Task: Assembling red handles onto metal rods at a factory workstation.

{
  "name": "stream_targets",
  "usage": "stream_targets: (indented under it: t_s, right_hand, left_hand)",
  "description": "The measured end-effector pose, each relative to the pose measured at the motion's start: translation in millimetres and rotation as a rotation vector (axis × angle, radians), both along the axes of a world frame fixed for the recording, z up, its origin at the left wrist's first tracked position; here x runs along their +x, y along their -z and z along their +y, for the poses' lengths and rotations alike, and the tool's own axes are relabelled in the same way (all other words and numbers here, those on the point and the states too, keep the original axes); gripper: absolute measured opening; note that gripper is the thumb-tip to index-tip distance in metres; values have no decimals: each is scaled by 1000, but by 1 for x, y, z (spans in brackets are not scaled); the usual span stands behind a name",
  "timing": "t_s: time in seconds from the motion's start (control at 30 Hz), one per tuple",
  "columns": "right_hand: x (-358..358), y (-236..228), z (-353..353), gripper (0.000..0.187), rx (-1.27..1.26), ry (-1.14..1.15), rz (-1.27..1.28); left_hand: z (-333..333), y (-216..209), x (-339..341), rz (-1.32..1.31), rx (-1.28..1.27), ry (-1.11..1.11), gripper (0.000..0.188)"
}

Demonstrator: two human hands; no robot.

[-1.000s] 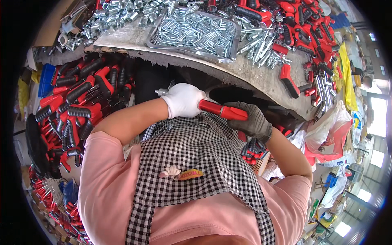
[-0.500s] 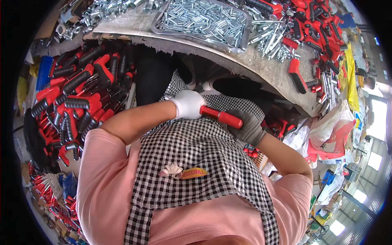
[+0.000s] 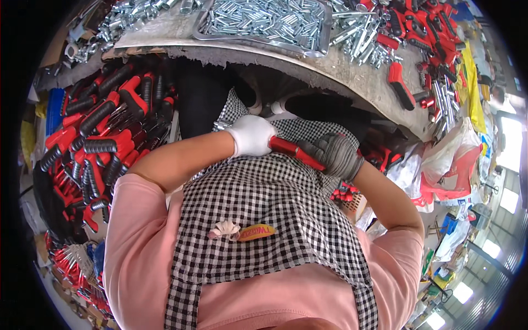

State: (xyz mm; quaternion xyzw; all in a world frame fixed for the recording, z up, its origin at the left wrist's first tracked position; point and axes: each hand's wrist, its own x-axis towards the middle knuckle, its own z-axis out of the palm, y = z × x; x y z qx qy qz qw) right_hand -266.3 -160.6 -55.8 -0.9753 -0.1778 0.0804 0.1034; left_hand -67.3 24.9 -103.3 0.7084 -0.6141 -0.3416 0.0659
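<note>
Red tool [image 3: 285, 146], checked apron [image 3: 258, 201]

A glossy red, tube-shaped tool [image 3: 285, 146] slants down rightward, gripped by the white-gloved left hand [image 3: 253, 136] and grey-gloved right hand [image 3: 333, 157].

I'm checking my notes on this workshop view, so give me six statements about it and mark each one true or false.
1. The left grip is gloved in white. True.
2. The right grip is bare. False: it wears a grey glove.
3. A red tube shows between the two grips. True.
4. The metal tray stands on the floor. False: it rests on the workbench and holds short silvery pins.
5. The apron is checked in black and white. True.
6. The piled handles at the person's left are plain blue. False: they are red and black.
</note>
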Motion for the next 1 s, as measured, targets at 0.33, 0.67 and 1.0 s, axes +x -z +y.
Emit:
stream_targets:
  t_s: [0.33, 0.67, 1.0]
  right_hand:
    - [5, -8, 18, 37, 776, 715, 571]
    - [13, -24, 15, 35, 1100, 888, 529]
    - [28, -45, 27, 38, 484, 454, 71]
  left_hand:
    - [8, 6, -4, -45, -95, -131, 20]
    - [8, 5, 1, -3, -245, -183, 22]
    - [1, 5, 13, -14, -174, -163, 19]
